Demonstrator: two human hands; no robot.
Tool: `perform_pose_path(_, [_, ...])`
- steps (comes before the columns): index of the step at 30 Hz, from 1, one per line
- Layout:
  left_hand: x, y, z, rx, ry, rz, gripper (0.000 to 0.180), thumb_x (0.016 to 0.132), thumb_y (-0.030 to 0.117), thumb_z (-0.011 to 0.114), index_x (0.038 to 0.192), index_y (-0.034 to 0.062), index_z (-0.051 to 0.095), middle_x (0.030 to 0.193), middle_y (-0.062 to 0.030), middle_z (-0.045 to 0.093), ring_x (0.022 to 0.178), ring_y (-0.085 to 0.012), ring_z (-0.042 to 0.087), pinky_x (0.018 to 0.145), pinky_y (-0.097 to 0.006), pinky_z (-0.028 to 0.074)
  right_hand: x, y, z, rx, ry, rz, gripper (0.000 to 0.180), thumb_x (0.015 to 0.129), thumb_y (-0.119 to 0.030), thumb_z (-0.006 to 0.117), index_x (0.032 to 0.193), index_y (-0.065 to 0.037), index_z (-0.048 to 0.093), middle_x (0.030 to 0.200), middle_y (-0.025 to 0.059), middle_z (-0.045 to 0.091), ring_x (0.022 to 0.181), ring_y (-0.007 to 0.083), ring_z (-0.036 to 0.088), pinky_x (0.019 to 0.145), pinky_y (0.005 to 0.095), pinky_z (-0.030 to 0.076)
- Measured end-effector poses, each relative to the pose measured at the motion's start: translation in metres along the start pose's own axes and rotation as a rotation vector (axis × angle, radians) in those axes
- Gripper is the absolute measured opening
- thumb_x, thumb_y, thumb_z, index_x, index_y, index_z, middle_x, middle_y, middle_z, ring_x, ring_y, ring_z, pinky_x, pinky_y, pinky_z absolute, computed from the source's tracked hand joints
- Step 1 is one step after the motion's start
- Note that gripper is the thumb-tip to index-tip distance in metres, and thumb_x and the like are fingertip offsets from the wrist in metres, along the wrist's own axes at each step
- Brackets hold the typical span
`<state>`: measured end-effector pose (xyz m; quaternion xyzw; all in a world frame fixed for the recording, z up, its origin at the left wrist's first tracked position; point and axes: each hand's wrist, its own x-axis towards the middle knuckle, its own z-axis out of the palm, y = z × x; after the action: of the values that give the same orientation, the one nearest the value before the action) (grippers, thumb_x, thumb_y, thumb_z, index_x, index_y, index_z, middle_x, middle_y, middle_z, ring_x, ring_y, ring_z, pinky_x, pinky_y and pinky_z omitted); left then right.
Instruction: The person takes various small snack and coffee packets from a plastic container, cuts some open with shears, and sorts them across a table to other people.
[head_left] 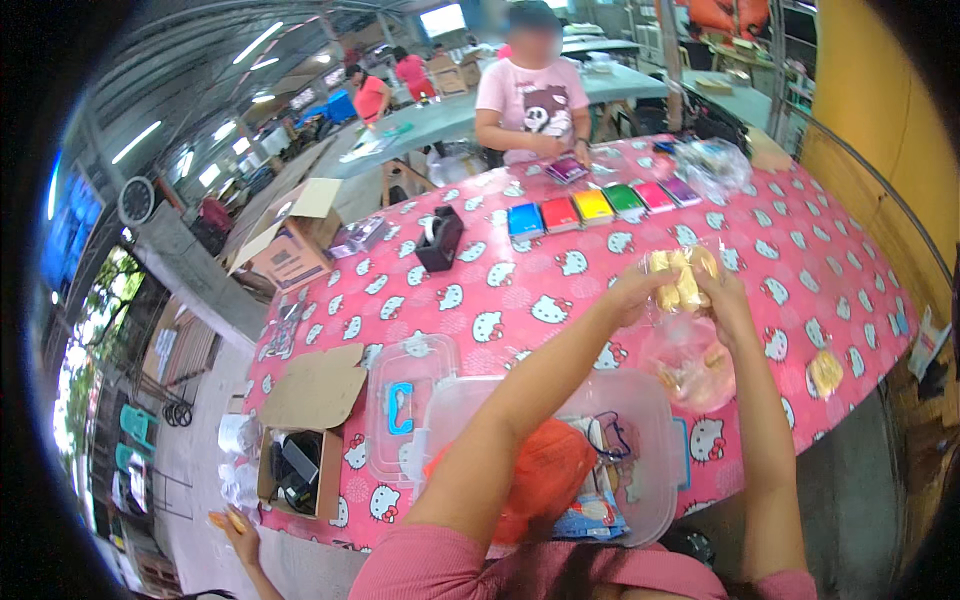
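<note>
Your left hand (640, 285) and right hand (722, 292) are both raised over the bench (800, 260) with its pink cartoon-cat cloth, and together they pinch the top of a clear plastic bag of pale yellow biscuits (682, 280) — fingers closed on it from either side, the bag held just above the cloth. Directly below it a second clear bag of round biscuits (690, 365) lies on the cloth, and another small round biscuit packet (826, 371) sits well apart to the right. Near your elbows stands a clear plastic storage box (655, 420) holding an orange bag (545, 475), its transparent lid with a blue handle (405, 405) just beside it on the left. Across the bench runs a row of coloured rectangular packs (600, 205) — blue, red, yellow, green, pink — in front of a person in a pink shirt (530, 100).
</note>
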<state>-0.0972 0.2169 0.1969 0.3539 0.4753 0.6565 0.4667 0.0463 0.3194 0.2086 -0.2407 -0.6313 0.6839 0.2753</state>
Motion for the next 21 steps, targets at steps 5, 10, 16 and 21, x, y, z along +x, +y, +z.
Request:
perform_pose_path(5, [0.013,-0.007,-0.057,-0.554,0.263,0.16,0.034,0.083,0.014,0.057,0.113,0.0021,0.047,0.104,-0.0118,0.057,0.085,-0.0234,0.06,0.073,-0.038,0.053,-0.004,0.01,0.011,-0.002,-0.013,0.018,0.028,0.083,-0.02,0.06,0.104,-0.004,0.051,0.085,0.0018,0.055,0.067,0.0104,0.055,0.059,0.0236,0.046])
perform_pose_path(10, [0.007,-0.077,-0.187,-0.637,0.702,0.164,0.021,0.082,0.012,0.05,0.099,-0.0003,0.049,0.097,-0.016,0.056,0.083,-0.0321,0.059,0.066,-0.045,0.054,-0.017,0.027,0.004,-0.252,-0.258,0.013,0.026,0.081,-0.02,0.061,0.098,-0.002,0.054,0.086,0.004,0.058,0.072,0.0118,0.056,0.06,0.0253,0.046])
perform_pose_path(16, [0.007,-0.111,-0.209,-0.501,0.914,-0.096,0.024,0.078,0.017,0.049,0.093,-0.0022,0.052,0.094,-0.0182,0.056,0.078,-0.0339,0.059,0.061,-0.051,0.051,-0.028,0.036,-0.028,-0.479,-0.277,0.06,0.025,0.078,-0.021,0.063,0.092,-0.002,0.058,0.08,0.0024,0.058,0.07,0.0107,0.055,0.059,0.0254,0.046])
perform_pose_path(21, [0.003,-0.057,-0.201,-0.735,0.75,0.17,0.053,0.077,0.044,0.055,0.116,0.0101,0.043,0.118,-0.0173,0.04,0.106,-0.038,0.039,0.083,-0.059,0.03,-0.024,0.045,-0.035,-0.448,-0.322,0.12,0.026,0.078,-0.022,0.063,0.093,-0.001,0.059,0.079,0.0034,0.059,0.069,0.012,0.056,0.06,0.0258,0.046])
